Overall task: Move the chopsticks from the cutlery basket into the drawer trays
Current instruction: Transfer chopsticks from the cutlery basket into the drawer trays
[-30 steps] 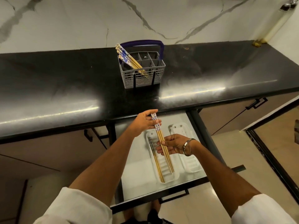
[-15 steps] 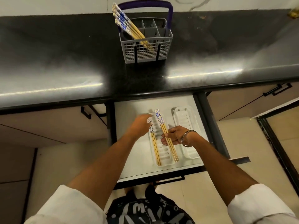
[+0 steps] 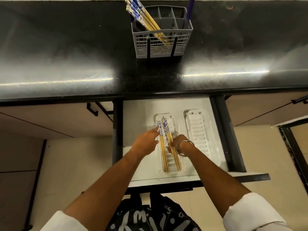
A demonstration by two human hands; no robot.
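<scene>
Head view, step in hand: we judge we are laying a pair of chopsticks into the left tray [image 3: 173, 170] of the open drawer [image 3: 138, 165].
Head view, doing it well: we should lower the pair flat along the tray's length, patterned ends toward the worktop [image 3: 66, 64], parallel to the pair already there, and only loosen the fingers once the sticks rest on the slotted floor, so they do not roll or cross.
Head view, right hand [image 3: 175, 144]: fingers curled round the right-hand pair [image 3: 173, 147] at about mid-length; a metal bangle [image 3: 184, 147] sits on the wrist. Whether the pair already touches the tray floor we cannot tell.
Head view, left hand [image 3: 147, 140]: fingers stretched out, holding nothing, tips touching the patterned end of the left-hand pair [image 3: 162, 147], which lies in the same tray.
Head view, pairs relative to the hands: the two pairs lie side by side between our hands, close but apart.
Head view, right tray [image 3: 201, 139]: just beside the left one, no chopsticks in it.
Head view, what remains: more chopsticks [image 3: 143, 19] lean in the cutlery basket [image 3: 162, 47] on the worktop, well apart from both hands.
</scene>
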